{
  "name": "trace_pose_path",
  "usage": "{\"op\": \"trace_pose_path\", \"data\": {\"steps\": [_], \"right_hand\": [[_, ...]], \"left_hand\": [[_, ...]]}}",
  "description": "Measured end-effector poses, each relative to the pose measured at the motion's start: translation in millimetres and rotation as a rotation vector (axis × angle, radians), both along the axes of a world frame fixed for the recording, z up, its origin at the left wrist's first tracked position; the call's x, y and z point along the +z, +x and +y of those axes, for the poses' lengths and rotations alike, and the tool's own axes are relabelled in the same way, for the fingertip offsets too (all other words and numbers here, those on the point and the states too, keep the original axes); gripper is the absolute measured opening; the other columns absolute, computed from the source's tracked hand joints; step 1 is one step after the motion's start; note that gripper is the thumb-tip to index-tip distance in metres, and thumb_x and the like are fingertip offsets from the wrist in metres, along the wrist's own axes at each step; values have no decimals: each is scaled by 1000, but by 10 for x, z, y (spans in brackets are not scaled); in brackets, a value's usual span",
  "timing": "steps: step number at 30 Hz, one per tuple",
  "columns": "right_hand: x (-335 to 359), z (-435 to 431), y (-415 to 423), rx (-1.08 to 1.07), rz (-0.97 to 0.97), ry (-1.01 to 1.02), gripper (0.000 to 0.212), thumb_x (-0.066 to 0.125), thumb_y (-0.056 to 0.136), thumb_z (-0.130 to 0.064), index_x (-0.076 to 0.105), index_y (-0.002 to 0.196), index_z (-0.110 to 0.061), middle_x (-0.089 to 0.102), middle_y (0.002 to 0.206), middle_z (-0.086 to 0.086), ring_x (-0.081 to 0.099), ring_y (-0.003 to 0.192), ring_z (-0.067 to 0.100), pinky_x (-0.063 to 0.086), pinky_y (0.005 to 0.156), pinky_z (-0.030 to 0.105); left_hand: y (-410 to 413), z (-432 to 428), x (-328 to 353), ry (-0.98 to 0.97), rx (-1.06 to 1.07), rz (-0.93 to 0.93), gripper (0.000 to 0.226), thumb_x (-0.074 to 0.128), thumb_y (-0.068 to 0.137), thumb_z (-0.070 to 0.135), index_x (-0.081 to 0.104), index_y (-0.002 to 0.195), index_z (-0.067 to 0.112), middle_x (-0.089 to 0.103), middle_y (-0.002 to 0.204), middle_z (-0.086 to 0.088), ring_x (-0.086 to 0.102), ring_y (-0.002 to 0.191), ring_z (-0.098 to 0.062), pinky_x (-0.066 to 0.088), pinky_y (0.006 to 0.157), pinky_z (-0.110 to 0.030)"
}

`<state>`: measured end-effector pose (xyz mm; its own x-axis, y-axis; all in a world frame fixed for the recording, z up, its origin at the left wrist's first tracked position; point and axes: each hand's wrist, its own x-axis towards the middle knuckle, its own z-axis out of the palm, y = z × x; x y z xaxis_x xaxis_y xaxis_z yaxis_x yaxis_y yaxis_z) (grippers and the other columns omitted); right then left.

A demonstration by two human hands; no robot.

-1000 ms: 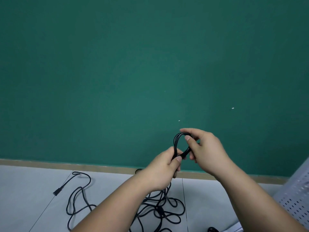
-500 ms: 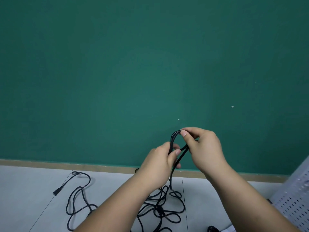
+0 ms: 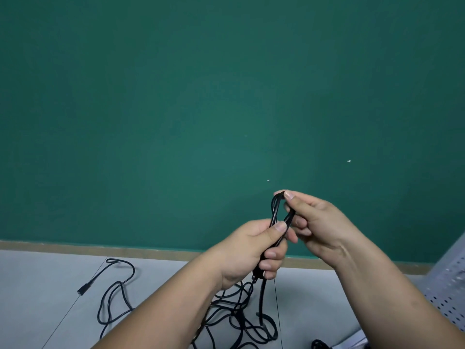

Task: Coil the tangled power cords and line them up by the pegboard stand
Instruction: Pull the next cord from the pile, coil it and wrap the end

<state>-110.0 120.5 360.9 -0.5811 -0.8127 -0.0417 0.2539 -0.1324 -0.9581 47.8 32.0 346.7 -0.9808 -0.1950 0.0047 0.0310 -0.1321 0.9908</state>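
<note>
I hold a small folded loop of black power cord (image 3: 274, 210) up in front of the green wall. My left hand (image 3: 254, 250) grips the lower part of the bundle, with the thumb pressed on it. My right hand (image 3: 314, 222) pinches the top of the loop between thumb and forefinger. From my left fist the cord hangs down to a tangled heap of black cords (image 3: 236, 321) on the grey floor. One loose end with a plug (image 3: 83, 290) lies out to the left. The white pegboard stand (image 3: 450, 285) shows at the right edge.
A green wall (image 3: 201, 109) fills most of the view, with a tan baseboard (image 3: 75, 248) along its foot. The floor (image 3: 37, 298) is grey tile with thin seams. Another bit of black cord (image 3: 319, 345) peeks in at the bottom edge near the stand.
The loop has grown taller as my right hand lifted its top a little. My left hand slid lower and closed tighter round the bundle. The cords on the floor have hardly moved.
</note>
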Motion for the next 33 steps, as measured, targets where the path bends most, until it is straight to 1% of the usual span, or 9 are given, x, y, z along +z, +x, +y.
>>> {"op": "trace_pose_path", "data": {"steps": [5, 8, 12, 15, 18, 20, 24, 27, 33], "right_hand": [[24, -9, 101, -149, 478, 131, 16, 68, 103, -30, 79, 109, -20, 61, 61, 8, 46, 49, 17, 42, 51, 20], [-14, -52, 168, -148, 517, 131, 22, 59, 107, -32, 74, 121, -21, 74, 99, 3, 61, 61, 12, 51, 55, 24], [-148, -47, 220, 156, 534, 311, 40, 41, 112, -43, 75, 113, -21, 79, 109, -1, 73, 92, 15, 60, 77, 34], [-231, -49, 323, 403, 590, 400, 48, 37, 112, -49, 75, 115, -20, 80, 110, -7, 73, 106, 6, 56, 92, 25], [-268, -52, 395, 608, 713, 514, 39, 48, 110, -49, 74, 113, -20, 81, 106, -7, 73, 100, 11, 52, 96, 27], [-269, -33, 402, 663, 847, 579, 26, 59, 106, -44, 72, 109, -22, 81, 100, -8, 64, 81, 11, 48, 79, 26], [-87, -22, 383, 538, 831, 392, 10, 66, 103, -24, 76, 103, -20, 59, 65, -4, 56, 62, 11, 45, 63, 25], [109, 43, 321, 431, 752, 192, 19, 65, 102, -11, 80, 105, -23, 43, 64, -4, 37, 57, 13, 34, 53, 24], [124, 83, 264, 12, 881, 37, 12, 72, 100, -22, 81, 100, -30, 72, 89, -10, 61, 73, 6, 46, 69, 19]], "left_hand": [[8, -104, -185, -264, 177, -94, 20, 40, 115, 24, 51, 100, 15, 37, 70, 5, 40, 59, -13, 50, 65, -32], [5, -142, -150, -161, 349, -36, 20, 39, 115, 21, 50, 99, 14, 39, 69, 3, 42, 58, -14, 50, 63, -32], [24, -257, -28, 0, 551, 98, 21, 38, 115, 20, 50, 102, 9, 44, 69, 1, 50, 61, -19, 54, 62, -34], [57, -328, 17, 149, 647, 155, 20, 41, 115, 21, 52, 102, 10, 53, 74, -1, 56, 62, -20, 52, 58, -31], [77, -446, 65, 255, 754, 238, 19, 40, 114, 19, 50, 100, 12, 49, 71, 0, 47, 56, -17, 44, 52, -28], [103, -558, 76, 238, 861, 256, 20, 39, 115, 17, 49, 98, 12, 43, 68, 2, 40, 53, -14, 42, 50, -28], [165, -762, 2, -89, 1092, 140, 21, 37, 113, 16, 51, 98, 14, 41, 73, 1, 39, 51, -10, 45, 51, -27], [161, -837, 0, -131, 1147, 115, 21, 38, 112, 17, 53, 98, 16, 42, 72, 2, 39, 51, -10, 46, 52, -26], [120, -674, -74, -429, 804, 12, 22, 44, 112, 27, 60, 101, 18, 44, 67, 5, 45, 60, -16, 52, 63, -31]]}}
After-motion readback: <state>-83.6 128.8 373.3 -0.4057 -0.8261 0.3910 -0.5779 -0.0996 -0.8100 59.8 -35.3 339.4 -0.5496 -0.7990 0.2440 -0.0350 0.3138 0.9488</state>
